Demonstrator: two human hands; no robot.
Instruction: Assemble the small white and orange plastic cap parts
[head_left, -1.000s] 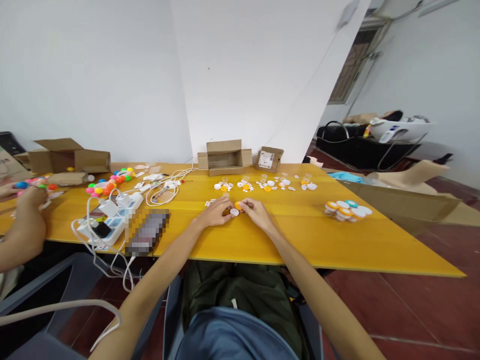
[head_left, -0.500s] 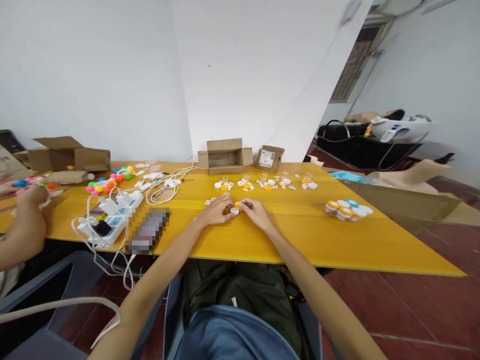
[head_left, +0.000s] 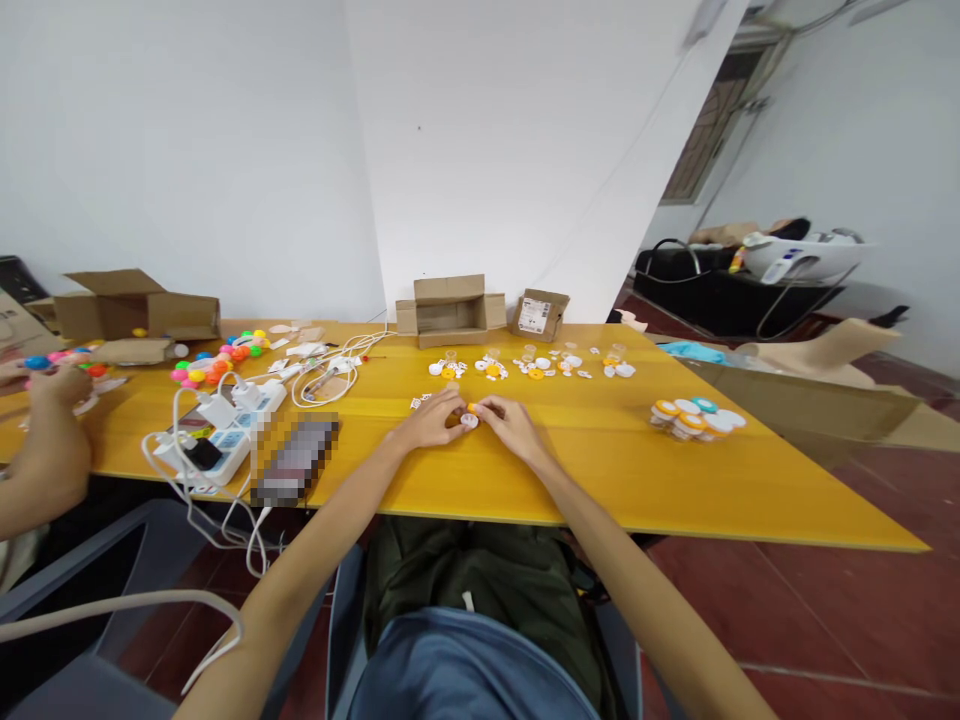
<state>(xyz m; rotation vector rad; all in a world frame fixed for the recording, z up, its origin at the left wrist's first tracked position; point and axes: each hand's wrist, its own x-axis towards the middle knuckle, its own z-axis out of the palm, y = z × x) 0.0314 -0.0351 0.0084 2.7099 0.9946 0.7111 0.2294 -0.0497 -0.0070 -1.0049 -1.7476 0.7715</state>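
In the head view both hands meet over the middle of the table, close to its front edge. The fingers of my left hand (head_left: 433,422) are closed at the side of a small white round part (head_left: 469,421). My right hand (head_left: 511,424) pinches a small yellow piece (head_left: 472,408) right above that white part, partly hidden by the fingertips. Behind my left hand lie small white cut-out pieces (head_left: 421,400). Farther back are small heaps of white and yellow round parts (head_left: 492,370) with clear cups.
Stacked lidded round containers (head_left: 697,418) stand at the right. An open cardboard box (head_left: 450,318) and a smaller carton (head_left: 540,315) are against the wall. A power strip (head_left: 244,440), cables and a phone (head_left: 296,460) lie left, beside another person's arm (head_left: 56,440) and colourful balls (head_left: 217,365).
My hands stay in nearly the same place. The yellow piece shows less between the fingertips now. The other person's hand at the left has shifted slightly.
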